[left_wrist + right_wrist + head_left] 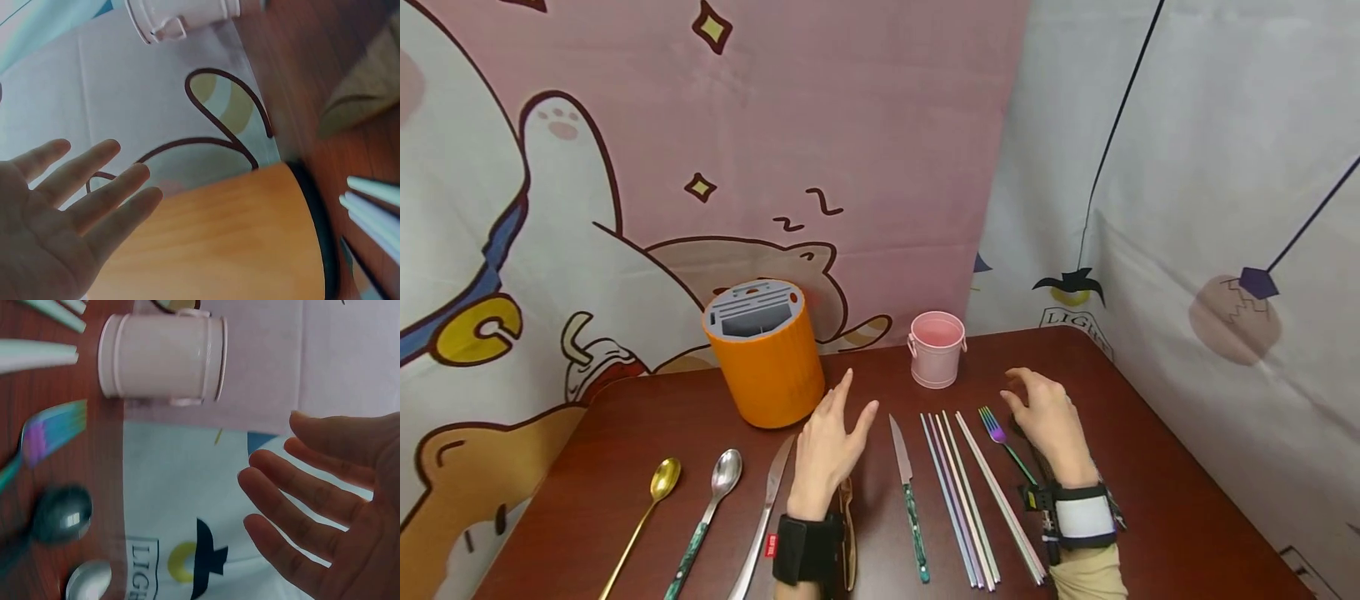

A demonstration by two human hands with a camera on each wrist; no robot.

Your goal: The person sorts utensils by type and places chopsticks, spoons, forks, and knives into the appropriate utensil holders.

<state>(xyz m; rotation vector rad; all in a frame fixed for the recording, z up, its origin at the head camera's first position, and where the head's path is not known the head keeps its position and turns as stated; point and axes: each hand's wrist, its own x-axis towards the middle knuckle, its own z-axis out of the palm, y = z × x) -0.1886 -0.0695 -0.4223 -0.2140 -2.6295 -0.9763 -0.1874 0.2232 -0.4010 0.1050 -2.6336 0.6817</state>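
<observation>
My left hand [831,450] hovers over the table with fingers extended, just right of an orange cutlery holder [778,375] with a grey slotted top. Beneath its wrist, a gold-brown utensil [848,533] is mostly covered. My right hand [1048,421] is raised too, fingers loosely bent and holding nothing. Close by it lies a rainbow-coloured fork [995,427]. The right wrist view also shows a dark spoon [62,512] and a silver spoon [90,581], largely hidden by the arm in the head view. A small pink bucket [936,367] stands between the hands, farther back.
Left of the hands lie a gold spoon [664,481], a green-handled silver spoon [726,475] and a silver table knife [765,517]. Between the arms are a green-handled knife [908,492] and several pastel chopsticks [955,492]. Printed cloth [887,125] hangs behind the table.
</observation>
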